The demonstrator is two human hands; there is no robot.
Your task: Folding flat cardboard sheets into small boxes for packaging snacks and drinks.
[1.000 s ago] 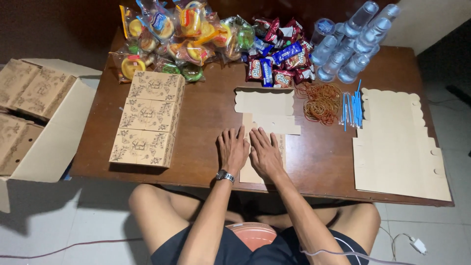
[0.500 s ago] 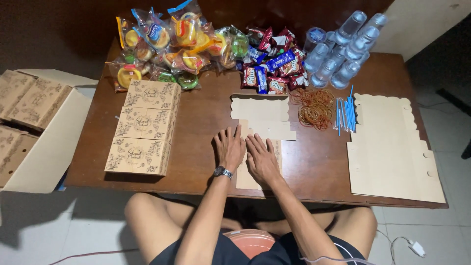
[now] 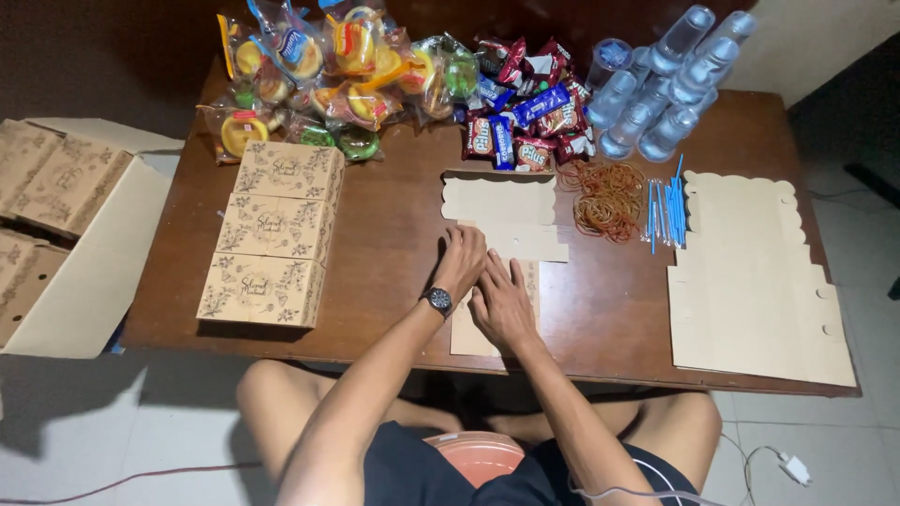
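We see both hands, left point(image 3: 461, 265) and right point(image 3: 502, 302), pressing flat, fingers spread, grip holding nothing, on a pale tan unfolded cardboard box blank point(image 3: 502, 214) on the desk point(image 3: 394, 244).

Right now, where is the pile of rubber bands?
In the head view, the rubber bands lie on the wooden table, right of centre, between the flat cardboard blank and the blue straws.

A home set up for packing snack boxes: a low wooden bench point(image 3: 394, 244) on a tiled floor point(image 3: 112, 431), piled with wrapped snacks point(image 3: 337, 66), water cups point(image 3: 656, 84) and printed cardboard boxes point(image 3: 272, 234).
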